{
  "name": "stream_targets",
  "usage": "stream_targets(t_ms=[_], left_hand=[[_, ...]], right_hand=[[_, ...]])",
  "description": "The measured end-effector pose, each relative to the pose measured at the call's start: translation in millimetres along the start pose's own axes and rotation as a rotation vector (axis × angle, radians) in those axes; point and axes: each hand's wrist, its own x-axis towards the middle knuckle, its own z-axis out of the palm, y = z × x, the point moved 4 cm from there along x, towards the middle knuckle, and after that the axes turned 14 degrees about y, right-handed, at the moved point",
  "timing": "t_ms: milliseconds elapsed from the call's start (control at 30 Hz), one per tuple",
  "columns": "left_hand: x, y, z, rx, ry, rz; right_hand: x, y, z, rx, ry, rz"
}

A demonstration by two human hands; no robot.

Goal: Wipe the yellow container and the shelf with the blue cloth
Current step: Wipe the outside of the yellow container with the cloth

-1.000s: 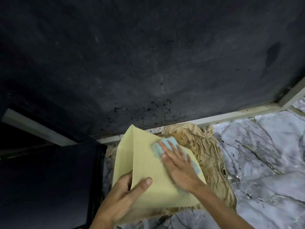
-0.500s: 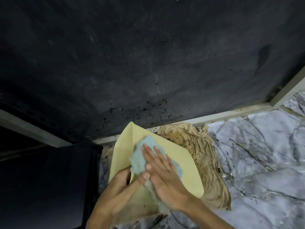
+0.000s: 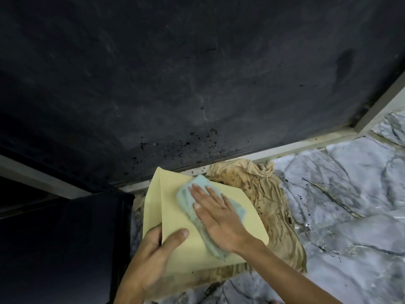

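The left hand (image 3: 156,255) grips the yellow container (image 3: 175,216) at its 7 o'clock edge, while the right hand (image 3: 219,213), fingers spread, presses the blue cloth (image 3: 190,194) flat on it.

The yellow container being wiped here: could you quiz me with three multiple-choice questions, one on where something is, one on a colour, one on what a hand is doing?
1. What lies under the yellow container?
A. a stained tan cloth
B. a newspaper
C. a metal tray

2. What colour is the wiping cloth?
A. red
B. light blue
C. black

3. What is the left hand doing?
A. hanging free
B. pressing the cloth
C. gripping the container's near edge

Answers:
1 A, the tan cloth spreads out beneath and beside it.
2 B, the blue cloth shows under the right hand.
3 C, the left hand has its thumb on top and fingers behind the edge.
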Motion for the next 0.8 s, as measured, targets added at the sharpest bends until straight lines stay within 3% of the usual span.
stream_targets(t_ms=[100, 233, 433, 600, 700, 800], left_hand=[[-5, -2, -4, -0.026, 0.021, -0.046], [-6, -5, 0, 0.039, 0.008, -0.055], [-10, 13, 8, 0.144, -0.018, 0.040], [-15, 22, 6, 0.075, -0.051, 0.103], [-14, 16, 6, 0.019, -0.064, 0.030], [-8, 15, 6, -0.015, -0.145, -0.053]], right_hand=[[-17, 38, -11, -0.027, 0.028, 0.033], [8, 80, -13, -0.118, -0.011, 0.373], [45, -37, 4, 0.027, -0.067, -0.017], [-14, -3, -12, 0.029, -0.006, -0.194], [-48, 46, -21, -0.004, 0.024, -0.107], [-49, 94, -26, 0.025, 0.046, 0.150]])
